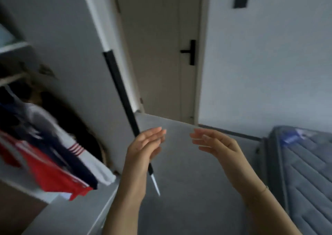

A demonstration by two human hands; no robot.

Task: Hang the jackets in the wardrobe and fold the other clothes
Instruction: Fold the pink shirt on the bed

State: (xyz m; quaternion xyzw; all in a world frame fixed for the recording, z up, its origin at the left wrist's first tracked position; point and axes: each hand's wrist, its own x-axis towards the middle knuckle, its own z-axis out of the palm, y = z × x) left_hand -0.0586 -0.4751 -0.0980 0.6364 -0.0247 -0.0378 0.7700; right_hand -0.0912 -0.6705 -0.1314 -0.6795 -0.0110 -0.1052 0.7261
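Hovering empty, both hands face blurred, seemingly hung jackets.

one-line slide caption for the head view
Both empty hands, left and right, raised beside the open wardrobe of hung clothes.

Pale walls flank a beige door, grey floor below, seemingly a quilted mattress at right.

head view | worn on head, tilted | faces forward-down toward door | hands close, wardrobe left
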